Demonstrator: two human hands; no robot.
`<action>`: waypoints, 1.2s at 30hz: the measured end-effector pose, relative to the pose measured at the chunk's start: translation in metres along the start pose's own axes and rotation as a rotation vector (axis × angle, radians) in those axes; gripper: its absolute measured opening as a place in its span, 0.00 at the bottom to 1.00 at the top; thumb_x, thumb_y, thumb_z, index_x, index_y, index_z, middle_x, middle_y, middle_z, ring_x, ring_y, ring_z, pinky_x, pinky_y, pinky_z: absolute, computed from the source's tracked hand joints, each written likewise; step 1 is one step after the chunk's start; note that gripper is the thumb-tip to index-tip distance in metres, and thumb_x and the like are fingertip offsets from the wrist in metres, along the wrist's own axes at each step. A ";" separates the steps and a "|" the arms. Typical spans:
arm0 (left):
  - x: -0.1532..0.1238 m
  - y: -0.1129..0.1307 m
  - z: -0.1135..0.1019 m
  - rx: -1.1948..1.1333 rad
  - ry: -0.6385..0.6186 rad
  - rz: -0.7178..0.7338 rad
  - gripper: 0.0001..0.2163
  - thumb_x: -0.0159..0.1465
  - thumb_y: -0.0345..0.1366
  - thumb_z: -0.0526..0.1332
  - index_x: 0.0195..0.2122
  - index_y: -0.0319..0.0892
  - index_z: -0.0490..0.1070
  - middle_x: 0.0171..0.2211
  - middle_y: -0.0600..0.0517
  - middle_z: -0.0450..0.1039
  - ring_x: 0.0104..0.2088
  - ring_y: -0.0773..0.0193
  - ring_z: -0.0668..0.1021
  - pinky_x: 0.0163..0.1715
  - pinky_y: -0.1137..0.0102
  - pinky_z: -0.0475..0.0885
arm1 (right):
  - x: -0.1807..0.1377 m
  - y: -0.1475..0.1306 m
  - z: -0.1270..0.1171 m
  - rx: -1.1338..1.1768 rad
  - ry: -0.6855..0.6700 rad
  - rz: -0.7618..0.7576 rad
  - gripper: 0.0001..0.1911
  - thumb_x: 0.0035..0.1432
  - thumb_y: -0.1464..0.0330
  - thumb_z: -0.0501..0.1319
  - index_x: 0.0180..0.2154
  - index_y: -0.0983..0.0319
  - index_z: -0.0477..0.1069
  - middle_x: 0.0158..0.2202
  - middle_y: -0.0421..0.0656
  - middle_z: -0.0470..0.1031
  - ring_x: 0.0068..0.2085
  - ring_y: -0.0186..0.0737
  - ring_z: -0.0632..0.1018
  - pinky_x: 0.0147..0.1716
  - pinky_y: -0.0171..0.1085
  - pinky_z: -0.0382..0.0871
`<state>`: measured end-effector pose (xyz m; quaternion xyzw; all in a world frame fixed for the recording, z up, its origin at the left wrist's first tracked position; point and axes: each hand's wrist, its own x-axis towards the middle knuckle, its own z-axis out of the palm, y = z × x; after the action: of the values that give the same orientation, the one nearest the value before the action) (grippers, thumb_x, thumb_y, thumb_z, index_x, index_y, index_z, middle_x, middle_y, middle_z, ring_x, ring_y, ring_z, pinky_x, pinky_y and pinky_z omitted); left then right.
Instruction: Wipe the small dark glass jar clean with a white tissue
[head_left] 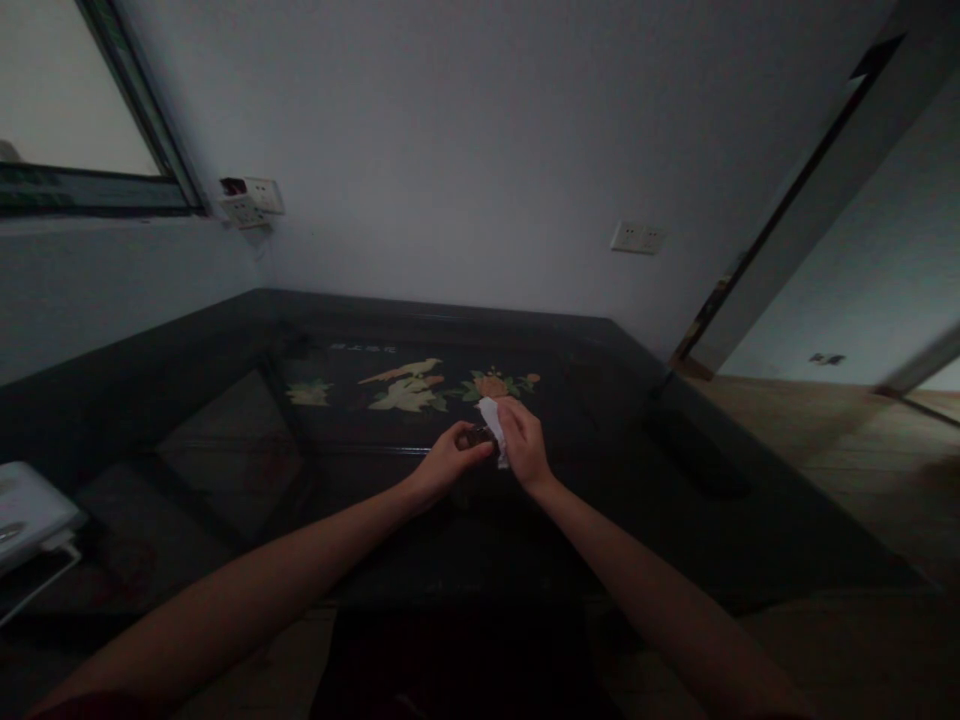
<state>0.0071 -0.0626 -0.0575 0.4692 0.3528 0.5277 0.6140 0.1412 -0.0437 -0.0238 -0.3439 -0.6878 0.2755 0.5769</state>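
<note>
My left hand (pixel 448 459) is closed around a small dark brown, shiny object (pixel 474 437), whose kind I cannot make out in the dim light. In my right hand (pixel 524 446) is a white tissue (pixel 493 418), held between the fingers and pressed against the right side of the brown object. Both hands are together above the dark glossy table (pixel 420 560), near its middle. My fingers cover part of the object and of the tissue.
A picture of a bird and flowers (pixel 409 388) decorates the tabletop beyond my hands. A dark flat object (pixel 697 455) lies to the right. At the left edge sits a white device (pixel 34 510) with a cable. Wall sockets (pixel 637 237) are behind the table.
</note>
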 end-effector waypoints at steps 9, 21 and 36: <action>-0.004 0.004 0.003 -0.075 -0.043 -0.005 0.26 0.44 0.44 0.73 0.40 0.38 0.68 0.38 0.49 0.75 0.39 0.61 0.77 0.45 0.65 0.68 | 0.005 0.013 0.006 0.662 -0.022 0.515 0.21 0.52 0.52 0.56 0.29 0.63 0.77 0.28 0.47 0.80 0.35 0.48 0.80 0.35 0.41 0.72; -0.001 0.000 0.003 0.030 -0.031 0.054 0.24 0.47 0.44 0.71 0.41 0.39 0.68 0.37 0.48 0.74 0.41 0.59 0.75 0.45 0.65 0.68 | -0.008 -0.013 -0.002 -0.228 -0.110 -0.190 0.16 0.64 0.64 0.50 0.44 0.57 0.75 0.45 0.46 0.76 0.50 0.45 0.73 0.53 0.45 0.63; -0.007 0.008 0.006 -0.018 -0.055 0.034 0.24 0.45 0.39 0.73 0.42 0.39 0.69 0.42 0.46 0.76 0.45 0.56 0.76 0.48 0.62 0.68 | 0.005 0.013 0.005 0.726 -0.077 0.616 0.18 0.50 0.54 0.56 0.27 0.61 0.75 0.27 0.47 0.79 0.35 0.49 0.80 0.35 0.43 0.72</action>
<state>0.0087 -0.0704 -0.0485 0.4839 0.3227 0.5282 0.6186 0.1383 -0.0318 -0.0316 -0.2976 -0.4337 0.6688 0.5254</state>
